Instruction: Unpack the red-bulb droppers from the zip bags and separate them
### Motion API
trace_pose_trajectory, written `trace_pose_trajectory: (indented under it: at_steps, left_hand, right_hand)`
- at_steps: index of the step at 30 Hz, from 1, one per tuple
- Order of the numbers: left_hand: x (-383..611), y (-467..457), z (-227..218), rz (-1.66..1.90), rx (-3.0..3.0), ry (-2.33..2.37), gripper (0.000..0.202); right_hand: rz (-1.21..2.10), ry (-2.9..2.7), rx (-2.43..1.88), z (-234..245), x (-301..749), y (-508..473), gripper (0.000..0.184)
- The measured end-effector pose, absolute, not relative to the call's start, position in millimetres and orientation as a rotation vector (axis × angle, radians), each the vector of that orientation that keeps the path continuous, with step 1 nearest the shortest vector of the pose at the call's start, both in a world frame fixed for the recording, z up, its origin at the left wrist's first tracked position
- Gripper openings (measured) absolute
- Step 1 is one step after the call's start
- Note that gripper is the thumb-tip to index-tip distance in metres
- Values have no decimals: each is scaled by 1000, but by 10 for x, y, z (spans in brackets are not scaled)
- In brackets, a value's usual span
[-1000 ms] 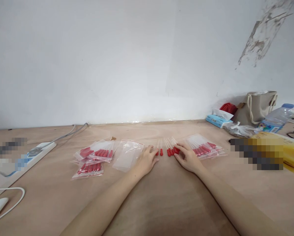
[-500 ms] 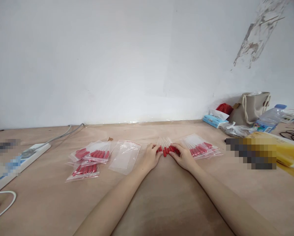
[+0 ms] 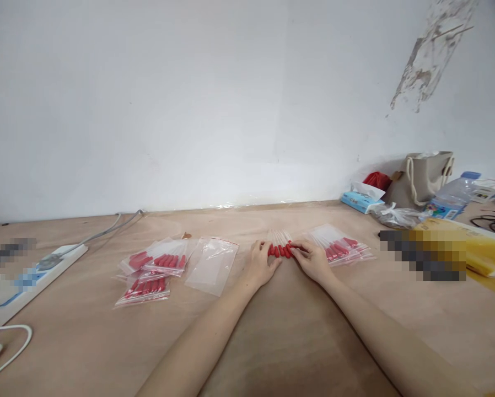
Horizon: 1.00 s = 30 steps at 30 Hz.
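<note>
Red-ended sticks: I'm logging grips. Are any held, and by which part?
The left hand and right hand seem to touch the sticks at their red ends; whether either grips one cannot be told.

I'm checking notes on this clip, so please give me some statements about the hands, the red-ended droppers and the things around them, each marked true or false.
1. Loose droppers lie between the left hand and right hand. True.
2. The right hand holds the blue-capped bottle. False: it is at the droppers.
3. A flat clear bag lies left of the left hand. True.
4. The loose droppers' clear stems point toward the person. False: their red ends do.
5. A blue tissue pack sits near the wall. True.
</note>
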<state>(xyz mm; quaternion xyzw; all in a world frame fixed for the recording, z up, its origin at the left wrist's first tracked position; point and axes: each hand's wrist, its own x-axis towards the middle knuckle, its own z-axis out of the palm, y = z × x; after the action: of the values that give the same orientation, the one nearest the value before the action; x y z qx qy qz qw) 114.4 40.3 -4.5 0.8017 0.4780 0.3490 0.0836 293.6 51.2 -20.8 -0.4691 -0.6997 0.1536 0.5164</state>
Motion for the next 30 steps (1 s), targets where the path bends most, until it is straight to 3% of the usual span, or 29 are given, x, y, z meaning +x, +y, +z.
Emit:
trace_pose_trajectory:
  at_steps: [3, 9, 15, 26, 30]
  left_hand:
    - [882, 317, 88, 939, 2515, 1356, 42]
    - [-131, 171, 388, 530, 2689, 1306, 45]
    - [-532, 38, 209, 118, 2624, 1525, 53]
    - [-314, -31, 76, 203, 2453, 1949, 58]
    - [-341, -35, 74, 231, 2460, 1961, 54]
  right_hand:
    - [312, -1693, -1140, -179, 2931, 517, 21]
    - [208, -1661, -1196, -148, 2910, 567, 17]
    - [-4, -1622, -1062, -172, 2852, 589, 16]
    - [35, -1856, -1034, -254, 2835, 565, 19]
    - [-176, -1768, -1203, -102, 2910, 492, 21]
